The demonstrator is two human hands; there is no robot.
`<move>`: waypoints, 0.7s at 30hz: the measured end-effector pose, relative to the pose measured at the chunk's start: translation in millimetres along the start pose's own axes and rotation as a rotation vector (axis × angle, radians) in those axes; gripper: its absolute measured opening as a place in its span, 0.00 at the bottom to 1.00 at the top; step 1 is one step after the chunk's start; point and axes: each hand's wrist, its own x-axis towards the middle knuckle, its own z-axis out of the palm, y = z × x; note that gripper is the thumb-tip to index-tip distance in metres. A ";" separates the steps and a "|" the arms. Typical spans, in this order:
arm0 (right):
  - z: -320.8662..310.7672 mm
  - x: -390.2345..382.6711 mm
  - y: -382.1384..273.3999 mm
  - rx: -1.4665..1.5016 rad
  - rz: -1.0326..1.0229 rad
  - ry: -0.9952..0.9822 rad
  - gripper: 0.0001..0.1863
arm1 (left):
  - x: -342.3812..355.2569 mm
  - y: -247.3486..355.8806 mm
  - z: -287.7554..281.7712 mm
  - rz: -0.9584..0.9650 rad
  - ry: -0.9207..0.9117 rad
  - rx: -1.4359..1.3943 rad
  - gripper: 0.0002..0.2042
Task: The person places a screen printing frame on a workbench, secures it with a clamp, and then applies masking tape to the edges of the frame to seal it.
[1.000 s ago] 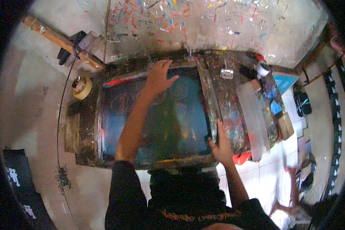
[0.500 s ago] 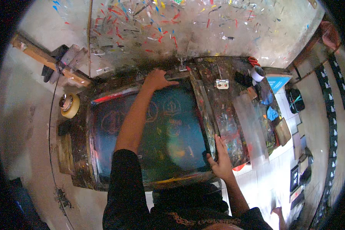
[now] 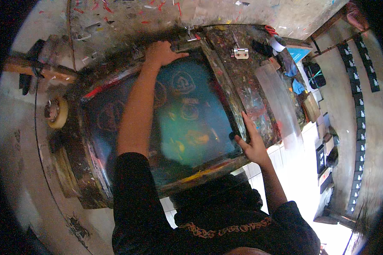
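A silk-screen printing frame (image 3: 226,87) lies on a dark, paint-stained bench, its worn wooden bars surrounding a blue-green mesh (image 3: 184,121). Faint emblem outlines show in the mesh. My left hand (image 3: 159,54) is on the far bar, fingers curled over it and thumb stretched to the right above the mesh. My left forearm crosses the mesh and hides part of it. At the right bar, my right hand (image 3: 253,143) grips the wood, with the fingers along the outside and the thumb on the inner side.
Rolls of tape (image 3: 60,113) sit at the bench's left. On the right are a metal hinge (image 3: 240,53), a white roll (image 3: 277,43), red-handled scissors (image 3: 271,30) and a crumpled blue cloth (image 3: 298,86). A paint-flecked wall (image 3: 208,15) stands behind the bench.
The whole view has shifted and tilted, so the bench and frame appear higher and turned. Both hands keep their places on the frame. A lighter green patch in the mesh looks larger.
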 end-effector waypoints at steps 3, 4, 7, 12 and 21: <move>1.0 2.0 -3.4 -0.030 -0.015 -0.009 0.43 | -3.2 -9.2 6.8 0.001 0.023 0.005 0.49; 1.1 2.2 -4.9 -0.021 -0.005 -0.021 0.43 | -2.7 -11.4 6.5 0.007 0.025 0.010 0.49; -0.6 0.2 -8.3 -0.016 0.005 -0.036 0.44 | -3.2 -10.8 2.8 0.010 0.022 0.025 0.50; -4.3 -7.0 -7.1 -0.084 -0.037 0.003 0.43 | -20.6 -1.9 -1.6 0.011 0.126 0.035 0.51; -80.8 83.9 -56.5 -0.453 -0.118 0.014 0.31 | -49.6 -26.5 -2.1 0.114 0.198 0.116 0.40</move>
